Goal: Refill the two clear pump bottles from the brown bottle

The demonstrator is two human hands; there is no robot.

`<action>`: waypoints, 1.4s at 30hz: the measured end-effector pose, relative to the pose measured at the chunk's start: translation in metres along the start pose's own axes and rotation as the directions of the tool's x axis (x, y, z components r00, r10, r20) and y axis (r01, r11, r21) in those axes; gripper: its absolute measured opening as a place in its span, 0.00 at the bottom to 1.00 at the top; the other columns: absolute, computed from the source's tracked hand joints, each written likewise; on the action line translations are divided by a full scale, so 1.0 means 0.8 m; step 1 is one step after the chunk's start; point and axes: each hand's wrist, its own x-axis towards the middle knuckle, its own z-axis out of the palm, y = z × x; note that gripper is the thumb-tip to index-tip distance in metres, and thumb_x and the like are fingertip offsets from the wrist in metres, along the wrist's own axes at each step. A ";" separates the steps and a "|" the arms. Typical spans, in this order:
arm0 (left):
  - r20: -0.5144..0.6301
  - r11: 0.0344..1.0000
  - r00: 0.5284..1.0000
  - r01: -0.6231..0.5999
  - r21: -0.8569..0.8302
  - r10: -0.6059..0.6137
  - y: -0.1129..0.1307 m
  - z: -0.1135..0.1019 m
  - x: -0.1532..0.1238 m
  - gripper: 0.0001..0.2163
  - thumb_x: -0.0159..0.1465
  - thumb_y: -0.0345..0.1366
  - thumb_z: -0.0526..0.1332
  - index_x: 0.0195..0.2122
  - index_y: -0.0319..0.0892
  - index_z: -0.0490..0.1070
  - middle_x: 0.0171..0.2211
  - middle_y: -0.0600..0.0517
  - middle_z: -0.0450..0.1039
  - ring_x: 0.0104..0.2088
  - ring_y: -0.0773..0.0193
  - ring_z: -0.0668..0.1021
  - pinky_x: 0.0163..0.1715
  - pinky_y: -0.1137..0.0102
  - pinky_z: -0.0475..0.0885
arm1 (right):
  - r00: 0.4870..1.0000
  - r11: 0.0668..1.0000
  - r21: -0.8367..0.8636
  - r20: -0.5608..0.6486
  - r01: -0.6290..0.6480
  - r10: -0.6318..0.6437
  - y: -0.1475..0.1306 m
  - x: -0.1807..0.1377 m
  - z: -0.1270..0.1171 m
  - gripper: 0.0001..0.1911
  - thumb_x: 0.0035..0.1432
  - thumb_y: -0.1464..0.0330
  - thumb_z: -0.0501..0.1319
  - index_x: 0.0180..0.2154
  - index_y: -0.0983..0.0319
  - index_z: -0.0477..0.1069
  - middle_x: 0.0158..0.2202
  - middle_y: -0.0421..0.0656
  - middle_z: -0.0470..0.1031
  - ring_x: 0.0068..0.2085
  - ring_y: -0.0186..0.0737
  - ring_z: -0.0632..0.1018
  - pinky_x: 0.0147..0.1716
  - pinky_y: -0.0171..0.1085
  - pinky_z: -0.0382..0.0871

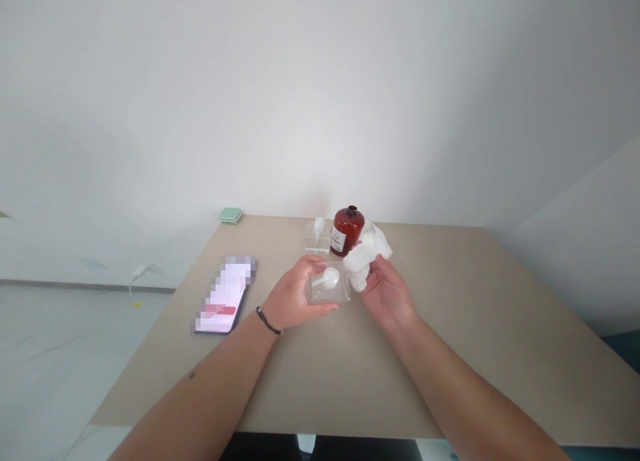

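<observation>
My left hand point(295, 294) is closed around the side of a small clear plastic box point(339, 293), thumb below and fingers above. A white measuring spoon point(330, 278) shows in or behind the clear box; which of the two I cannot tell. Crumpled white tissue point(364, 253) is pinched in my right hand point(387, 293), and its left edge meets the right side of the box. Just behind the tissue stands a brown bottle point(349, 229) with a white label and an open neck.
Behind the left hand, a clear stand point(311, 238) bears a white scoop-like piece point(319, 228). A phone point(225, 294) with a lit screen lies at the left of the table point(480, 354). A green case point(231, 215) sits at the far left corner, near the wall.
</observation>
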 end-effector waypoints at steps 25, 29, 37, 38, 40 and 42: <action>0.088 0.898 0.975 0.224 -0.378 -0.206 -0.020 0.015 -0.007 0.47 0.52 0.42 0.75 0.65 0.49 0.45 0.53 0.44 0.67 0.54 0.50 0.74 0.57 0.51 0.68 | 0.883 -0.196 -0.929 0.361 0.313 -0.299 -0.088 -0.001 0.000 0.18 0.63 0.60 0.54 0.51 0.56 0.72 0.52 0.49 0.76 0.48 0.47 0.77 0.41 0.43 0.72; 0.051 0.925 0.984 0.178 -0.335 -0.170 -0.014 0.015 -0.007 0.47 0.53 0.41 0.74 0.65 0.49 0.42 0.52 0.44 0.68 0.53 0.50 0.75 0.55 0.50 0.70 | 0.904 -0.181 -0.894 0.374 0.411 0.205 -0.089 -0.027 0.082 0.15 0.63 0.63 0.56 0.49 0.55 0.72 0.30 0.38 0.76 0.28 0.36 0.73 0.28 0.35 0.63; -0.069 0.968 0.973 0.209 -0.142 -0.220 -0.002 0.018 -0.007 0.47 0.53 0.44 0.73 0.66 0.48 0.44 0.55 0.40 0.69 0.56 0.43 0.76 0.54 0.45 0.72 | 0.852 -0.391 -0.804 0.251 0.447 0.459 -0.081 -0.014 0.141 0.18 0.56 0.71 0.60 0.48 0.54 0.75 0.28 0.37 0.75 0.28 0.35 0.73 0.26 0.33 0.58; -0.088 0.965 0.969 0.217 -0.144 -0.231 -0.001 0.018 -0.007 0.46 0.53 0.44 0.73 0.66 0.49 0.45 0.56 0.41 0.69 0.56 0.43 0.76 0.54 0.45 0.73 | 0.851 -0.426 -0.778 0.255 0.462 0.458 -0.079 -0.011 0.143 0.17 0.57 0.70 0.60 0.47 0.54 0.76 0.29 0.38 0.76 0.29 0.36 0.73 0.27 0.33 0.57; -0.130 0.962 0.960 0.227 -0.150 -0.247 -0.001 0.019 -0.006 0.46 0.53 0.44 0.74 0.65 0.49 0.46 0.56 0.41 0.68 0.56 0.43 0.75 0.54 0.44 0.72 | 0.850 -0.481 -0.730 0.264 0.485 0.456 -0.075 -0.005 0.148 0.14 0.59 0.68 0.60 0.46 0.54 0.77 0.31 0.39 0.77 0.30 0.37 0.74 0.27 0.33 0.57; -0.165 0.960 0.953 0.227 -0.165 -0.254 -0.003 0.019 -0.006 0.45 0.53 0.45 0.74 0.65 0.50 0.46 0.57 0.40 0.66 0.58 0.42 0.74 0.56 0.42 0.70 | 0.835 -0.508 -0.688 0.280 0.518 0.473 -0.076 0.001 0.155 0.13 0.60 0.67 0.60 0.46 0.54 0.77 0.31 0.40 0.77 0.29 0.37 0.74 0.26 0.34 0.56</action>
